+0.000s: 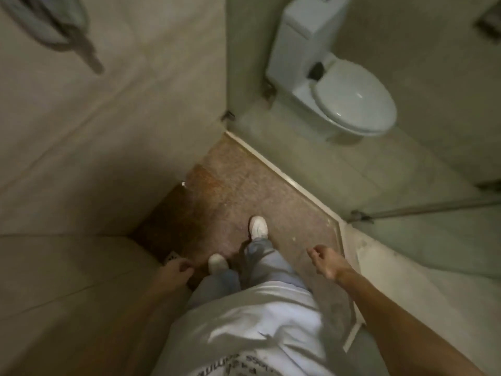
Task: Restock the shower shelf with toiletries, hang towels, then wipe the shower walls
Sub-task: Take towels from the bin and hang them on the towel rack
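Tile takes up most of our view: the shower walls (108,118) spread from 7 o'clock round to 12 o'clock, beige, meeting in a corner that runs down toward the centre. At the centre lies the brown speckled shower floor (230,185), bounded on its 2 o'clock side by a pale sill (284,176). Beyond the sill the grey bathroom floor (366,164) stretches out to 3 o'clock.

At 6 o'clock we see our own white shirt (244,321) and, just above it, the light trousers (268,263). At 1 o'clock a white toilet (339,85) stands with its lid down, well apart from us.

Up at 10 o'clock a grey cloth (54,28) hangs against the wall; it is too blurred for us to tell whether it is a towel.

Our white shoes (259,226) stand on the shower floor, one ahead of the other, just below the centre.

The right hand (326,261) hangs at 4 o'clock over the edge of the shower floor, its fingers loosely curled with nothing in them. The left hand (176,270) hangs at 7 o'clock near the wall, likewise loosely curled and holding nothing. Just beside its knuckles a small drain (172,258) sits in the corner of the floor.
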